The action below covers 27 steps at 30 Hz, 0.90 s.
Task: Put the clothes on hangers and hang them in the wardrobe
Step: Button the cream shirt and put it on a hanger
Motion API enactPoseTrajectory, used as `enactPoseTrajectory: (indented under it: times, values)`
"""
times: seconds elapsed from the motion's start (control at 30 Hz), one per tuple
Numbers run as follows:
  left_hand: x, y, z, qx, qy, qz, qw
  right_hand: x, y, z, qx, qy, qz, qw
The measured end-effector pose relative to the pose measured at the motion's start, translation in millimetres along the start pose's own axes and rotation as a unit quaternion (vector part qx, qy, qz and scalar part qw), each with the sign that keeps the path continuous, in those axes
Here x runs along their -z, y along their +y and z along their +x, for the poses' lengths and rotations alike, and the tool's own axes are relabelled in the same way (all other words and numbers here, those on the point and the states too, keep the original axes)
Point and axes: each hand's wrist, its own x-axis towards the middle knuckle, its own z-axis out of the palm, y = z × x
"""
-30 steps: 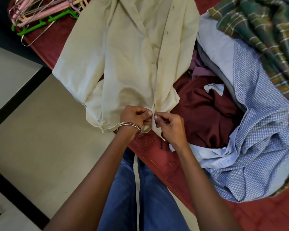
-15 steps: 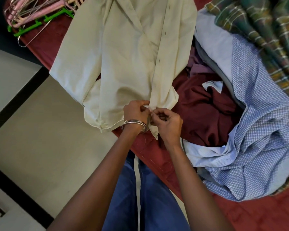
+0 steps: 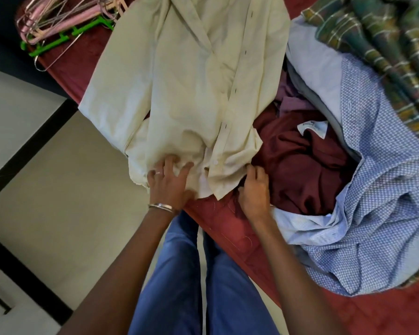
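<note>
The cream shirt (image 3: 191, 93) is lying spread out, front up, on the red bedcover (image 3: 228, 221), its hem reaching the near edge of the bed and its left sleeve hanging over the side toward the floor. Its button placket is running down the middle, with the lower part closed. The left hand (image 3: 168, 183) is resting flat on the shirt's lower hem with fingers spread and straight, pressing the cloth down; a ring is showing on one finger and metal bangles (image 3: 161, 207) are sitting on the wrist. The right hand (image 3: 253, 189) is lying at the right corner of the hem, fingers curled at the edge of the cloth, though whether it is actually pinching the fabric cannot be told. The two hands are sitting apart, one on each side of the placket.

Just to the right of the shirt a maroon garment (image 3: 300, 170) with a white label is lying crumpled, touching the shirt's edge. Beyond it a blue checked shirt (image 3: 373, 213) is heaped up, and a green plaid cloth (image 3: 385, 39) is lying at the far right. At the top left corner of the bed a bundle of pink hangers (image 3: 65, 15) is lying with a green hanger (image 3: 65, 37) beside them, well apart from the hands. The person's blue trousers (image 3: 179, 274) are showing below, beside the pale floor (image 3: 58, 201)
</note>
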Motion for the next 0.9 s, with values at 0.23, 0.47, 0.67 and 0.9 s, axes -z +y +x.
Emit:
enactPoseTrajectory:
  times: [0.23,0.47,0.67,0.9]
  values:
    - [10.6,-33.4,16.3,-0.019,0.189,-0.150,0.970,-0.2,0.6,19.4,0.036,0.025,0.006,0.999]
    - [76.8,-55.2,-2.4,0.289,0.237,-0.587,0.719,19.5,-14.0,-1.5,0.180,-0.003,0.124,0.976]
    - [29.1,-94.2,-46.3,0.365,0.251,-0.614,0.654,-24.2,-37.5,15.1,0.046,0.001,-0.032,0.998]
    - [22.2,-114.2,-45.7,0.337,0.271,-0.607,0.667,-23.1,-42.5,58.2,0.027,0.132,-0.020,0.991]
